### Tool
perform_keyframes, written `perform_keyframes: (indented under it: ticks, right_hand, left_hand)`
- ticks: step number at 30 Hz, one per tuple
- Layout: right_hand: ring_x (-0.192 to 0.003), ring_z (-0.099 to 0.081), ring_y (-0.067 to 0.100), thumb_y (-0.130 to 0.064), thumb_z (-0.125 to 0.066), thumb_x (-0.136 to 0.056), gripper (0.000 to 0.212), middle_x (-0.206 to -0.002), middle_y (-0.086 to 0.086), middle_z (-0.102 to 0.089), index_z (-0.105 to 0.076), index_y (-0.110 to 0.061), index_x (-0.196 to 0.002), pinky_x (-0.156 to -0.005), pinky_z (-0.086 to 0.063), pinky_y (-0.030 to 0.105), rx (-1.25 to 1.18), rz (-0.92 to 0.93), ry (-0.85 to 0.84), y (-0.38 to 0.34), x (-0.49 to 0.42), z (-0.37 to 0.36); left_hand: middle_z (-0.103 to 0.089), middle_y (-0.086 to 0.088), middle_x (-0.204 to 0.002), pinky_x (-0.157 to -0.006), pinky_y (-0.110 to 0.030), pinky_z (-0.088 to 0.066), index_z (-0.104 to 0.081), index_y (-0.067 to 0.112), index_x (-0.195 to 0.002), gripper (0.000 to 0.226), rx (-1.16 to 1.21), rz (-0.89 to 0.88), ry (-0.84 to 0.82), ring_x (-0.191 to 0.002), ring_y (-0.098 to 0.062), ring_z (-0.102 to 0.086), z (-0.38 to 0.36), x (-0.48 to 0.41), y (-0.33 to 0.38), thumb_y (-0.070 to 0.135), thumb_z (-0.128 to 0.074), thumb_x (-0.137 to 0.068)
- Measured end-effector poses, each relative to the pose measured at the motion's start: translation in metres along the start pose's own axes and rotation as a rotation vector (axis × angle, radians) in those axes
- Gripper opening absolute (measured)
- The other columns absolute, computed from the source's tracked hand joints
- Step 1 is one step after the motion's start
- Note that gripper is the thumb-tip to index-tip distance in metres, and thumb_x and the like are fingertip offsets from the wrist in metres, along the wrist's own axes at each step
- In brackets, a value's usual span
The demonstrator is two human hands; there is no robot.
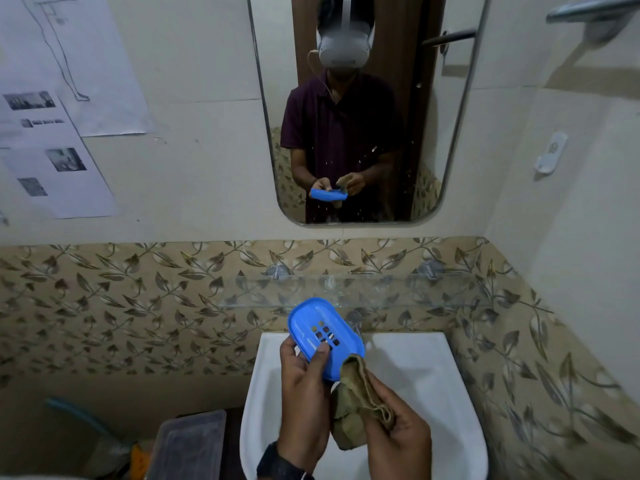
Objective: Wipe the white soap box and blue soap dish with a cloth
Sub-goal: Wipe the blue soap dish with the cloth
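Note:
The blue soap dish [320, 329] is held up over the sink, its slotted inside facing me. My left hand [304, 386] grips its near edge, with the thumb resting on the inside by the drain slots. A brown-olive cloth [356, 403] is bunched in my right hand [398, 434], and its top corner touches the dish's lower right rim. The white soap box is not in view.
A white wash basin [426, 368] lies below my hands. A glass shelf [381, 289] runs along the leaf-patterned tiles, with a mirror [433, 133] above. A translucent lidded container [190, 445] stands low on the left. Papers [52, 140] hang on the left wall.

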State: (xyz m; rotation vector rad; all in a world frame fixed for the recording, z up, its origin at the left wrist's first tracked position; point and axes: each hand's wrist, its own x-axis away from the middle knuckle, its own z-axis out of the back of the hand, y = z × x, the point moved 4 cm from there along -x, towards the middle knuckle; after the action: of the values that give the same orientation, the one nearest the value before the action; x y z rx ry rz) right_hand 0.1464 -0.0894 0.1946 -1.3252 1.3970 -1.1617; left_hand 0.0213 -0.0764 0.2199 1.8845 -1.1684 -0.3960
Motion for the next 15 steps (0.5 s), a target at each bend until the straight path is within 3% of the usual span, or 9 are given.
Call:
perform_keyframes:
  ticks: [2, 5, 6, 8, 10, 13, 15]
  right_hand:
    - [-0.089, -0.082, -0.001, 0.018, -0.079, -0.087, 0.066, -0.088, -0.014, -0.089, -0.087, -0.046, -0.074, -0.076, -0.064, 0.007, -0.037, -0.075, -0.056, 0.004, -0.011, 0.003]
    - [-0.095, -0.084, 0.025, -0.001, -0.080, -0.077, 0.039, -0.084, -0.001, -0.089, -0.090, -0.038, -0.072, -0.090, -0.069, 0.037, -0.105, -0.183, -0.144, 0.000, -0.017, 0.000]
    - [-0.091, -0.083, 0.030, 0.002, -0.083, -0.081, 0.038, -0.080, 0.003, -0.089, -0.090, -0.033, -0.070, -0.092, -0.067, 0.041, -0.125, -0.235, -0.168, 0.003, -0.019, -0.001]
    - [-0.073, -0.083, 0.022, 0.016, -0.072, -0.095, 0.057, -0.070, 0.005, -0.086, -0.089, -0.027, -0.062, -0.074, -0.070, 0.032, -0.126, -0.291, -0.219, 0.008, -0.021, 0.001]
    - [-0.067, -0.082, 0.018, 0.017, -0.068, -0.096, 0.059, -0.068, 0.005, -0.085, -0.089, -0.026, -0.062, -0.065, -0.068, 0.025, -0.121, -0.325, -0.257, 0.007, -0.021, 0.004]
    - [-0.080, -0.076, 0.030, -0.003, -0.089, -0.080, 0.025, -0.072, 0.005, -0.086, -0.090, -0.025, -0.068, -0.072, -0.067, 0.030, -0.080, -0.288, -0.241, -0.010, -0.023, 0.010]
    - [-0.084, -0.076, 0.025, 0.004, -0.086, -0.082, 0.035, -0.078, 0.000, -0.087, -0.090, -0.030, -0.076, -0.081, -0.065, 0.035, 0.057, -0.136, -0.183, -0.027, -0.032, 0.015]
  left_hand:
    - [-0.075, -0.012, -0.110, -0.087, -0.046, -0.057, -0.056, 0.022, -0.121, 0.031, -0.040, -0.031, 0.000, -0.101, -0.031, -0.073, 0.003, -0.003, 0.004, 0.002, -0.053, -0.098]
    - [-0.077, -0.004, -0.108, -0.090, -0.047, -0.056, -0.063, 0.022, -0.118, 0.024, -0.094, -0.061, 0.005, -0.102, -0.025, -0.073, 0.007, -0.007, 0.009, 0.014, -0.054, -0.098]
    - [-0.077, -0.004, -0.109, -0.090, -0.048, -0.056, -0.066, 0.021, -0.116, 0.022, -0.078, -0.050, 0.021, -0.102, -0.026, -0.073, 0.007, -0.008, 0.008, 0.018, -0.055, -0.097]
    - [-0.075, -0.011, -0.116, -0.093, -0.051, -0.054, -0.070, 0.017, -0.115, 0.026, -0.022, -0.007, 0.055, -0.105, -0.031, -0.071, 0.010, -0.012, 0.007, 0.025, -0.056, -0.095]
    - [-0.071, -0.016, -0.122, -0.098, -0.058, -0.050, -0.068, 0.014, -0.121, 0.033, 0.019, 0.021, 0.050, -0.110, -0.039, -0.068, 0.013, -0.014, 0.009, 0.026, -0.059, -0.091]
    - [-0.069, -0.020, -0.125, -0.102, -0.067, -0.044, -0.066, 0.016, -0.123, 0.032, 0.030, 0.019, -0.022, -0.115, -0.048, -0.062, 0.018, -0.019, 0.013, 0.020, -0.058, -0.093]
    - [-0.069, -0.023, -0.123, -0.102, -0.068, -0.043, -0.061, 0.013, -0.126, 0.030, 0.005, 0.026, -0.079, -0.114, -0.047, -0.064, 0.019, -0.020, 0.015, 0.014, -0.054, -0.097]
